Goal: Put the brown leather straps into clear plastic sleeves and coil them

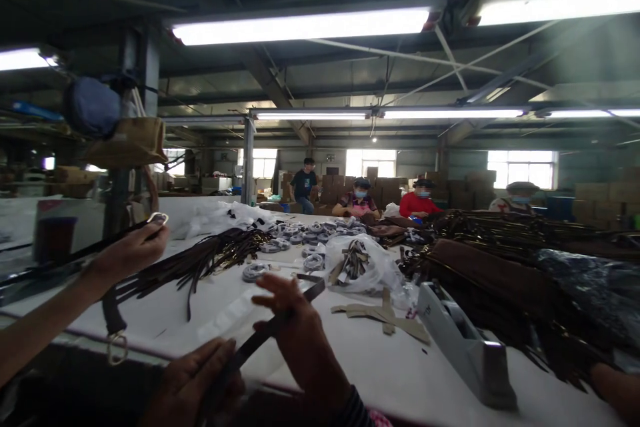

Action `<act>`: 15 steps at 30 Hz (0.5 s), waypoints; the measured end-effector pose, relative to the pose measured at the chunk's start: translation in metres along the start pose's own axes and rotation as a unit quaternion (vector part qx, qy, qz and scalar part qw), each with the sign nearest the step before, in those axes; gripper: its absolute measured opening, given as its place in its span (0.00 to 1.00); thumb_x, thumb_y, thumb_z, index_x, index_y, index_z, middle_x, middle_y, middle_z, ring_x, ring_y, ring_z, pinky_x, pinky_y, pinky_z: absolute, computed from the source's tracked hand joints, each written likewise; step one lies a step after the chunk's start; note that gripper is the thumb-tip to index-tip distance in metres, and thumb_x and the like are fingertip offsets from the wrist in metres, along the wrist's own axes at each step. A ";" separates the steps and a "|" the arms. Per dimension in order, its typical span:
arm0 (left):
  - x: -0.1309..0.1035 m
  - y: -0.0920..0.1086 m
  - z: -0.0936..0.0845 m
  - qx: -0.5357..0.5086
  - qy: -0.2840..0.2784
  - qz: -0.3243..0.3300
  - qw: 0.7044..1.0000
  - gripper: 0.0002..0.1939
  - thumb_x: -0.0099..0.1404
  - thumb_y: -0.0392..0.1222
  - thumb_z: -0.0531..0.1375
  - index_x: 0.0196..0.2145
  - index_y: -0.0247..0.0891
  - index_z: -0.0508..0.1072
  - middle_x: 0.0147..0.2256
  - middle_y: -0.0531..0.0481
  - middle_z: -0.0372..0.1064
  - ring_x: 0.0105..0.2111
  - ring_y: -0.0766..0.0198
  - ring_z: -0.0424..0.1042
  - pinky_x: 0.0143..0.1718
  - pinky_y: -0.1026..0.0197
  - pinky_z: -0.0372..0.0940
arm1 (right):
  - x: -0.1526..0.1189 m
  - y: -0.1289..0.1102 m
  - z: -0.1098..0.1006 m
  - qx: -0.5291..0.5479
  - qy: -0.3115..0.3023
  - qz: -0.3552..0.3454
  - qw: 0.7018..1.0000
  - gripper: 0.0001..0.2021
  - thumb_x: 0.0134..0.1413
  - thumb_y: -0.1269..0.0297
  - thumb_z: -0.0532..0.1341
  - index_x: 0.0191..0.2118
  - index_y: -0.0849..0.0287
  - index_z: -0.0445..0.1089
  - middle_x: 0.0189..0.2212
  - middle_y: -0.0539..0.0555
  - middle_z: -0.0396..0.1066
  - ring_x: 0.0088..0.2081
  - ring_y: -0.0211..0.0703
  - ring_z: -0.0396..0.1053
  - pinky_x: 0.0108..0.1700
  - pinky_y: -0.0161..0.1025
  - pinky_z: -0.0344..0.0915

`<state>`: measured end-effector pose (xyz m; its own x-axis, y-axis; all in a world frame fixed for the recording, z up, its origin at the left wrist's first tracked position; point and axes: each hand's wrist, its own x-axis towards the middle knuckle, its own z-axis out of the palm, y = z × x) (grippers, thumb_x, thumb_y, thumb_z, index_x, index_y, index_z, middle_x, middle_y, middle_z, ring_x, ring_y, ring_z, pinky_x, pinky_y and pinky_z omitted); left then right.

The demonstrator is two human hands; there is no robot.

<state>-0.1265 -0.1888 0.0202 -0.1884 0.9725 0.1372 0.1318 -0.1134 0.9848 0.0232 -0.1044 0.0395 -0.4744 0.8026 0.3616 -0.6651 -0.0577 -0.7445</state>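
My left hand (200,373) is closed round a dark, flat strap (253,345) at the bottom of the view. The strap rises to the right and crosses my right hand (313,340). That hand's upper fingers are partly spread, and the strap passes between them and the thumb. A short end of it shows past the knuckles. To my left, another person's hand (133,250) pinches a metal buckle (158,218). Below that arm hangs a dark strap end with a metal ring (117,349).
Ahead, the white table (370,353) bears a pile of dark straps (215,257), grey coils (256,271), a plastic bag (377,267) and a grey tape dispenser (465,347). Brown goods (490,280) lie right, near another person's hand (617,387). Several people sit beyond.
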 end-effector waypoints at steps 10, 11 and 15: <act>0.002 -0.014 -0.015 0.012 0.083 -0.004 0.996 0.28 0.50 0.68 0.71 0.20 0.40 0.71 0.15 0.56 0.64 0.15 0.68 0.60 0.17 0.66 0.56 | 0.015 -0.002 -0.032 0.145 0.110 0.048 0.982 0.26 0.58 0.36 0.64 0.50 0.51 0.76 0.54 0.56 0.75 0.46 0.46 0.73 0.43 0.41 0.68; 0.001 -0.012 -0.016 0.035 0.082 -0.010 0.996 0.28 0.52 0.68 0.69 0.19 0.40 0.71 0.14 0.54 0.65 0.14 0.67 0.60 0.17 0.66 0.55 | 0.018 -0.005 -0.034 0.127 0.101 0.043 0.986 0.24 0.60 0.38 0.64 0.49 0.52 0.77 0.55 0.57 0.75 0.46 0.47 0.73 0.43 0.41 0.68; 0.008 0.020 -0.006 0.055 0.044 0.013 0.997 0.27 0.58 0.67 0.65 0.23 0.37 0.74 0.17 0.50 0.71 0.15 0.66 0.66 0.18 0.67 0.57 | 0.014 0.004 -0.007 -0.037 -0.063 0.034 0.997 0.28 0.64 0.38 0.60 0.50 0.60 0.79 0.45 0.59 0.78 0.39 0.46 0.73 0.39 0.39 0.66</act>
<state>-0.1315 -0.1842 0.0422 -0.2681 0.9473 0.1757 0.2428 -0.1100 0.9638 0.0182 -0.0895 0.0373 -0.5894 0.7168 0.3725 -0.5865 -0.0627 -0.8075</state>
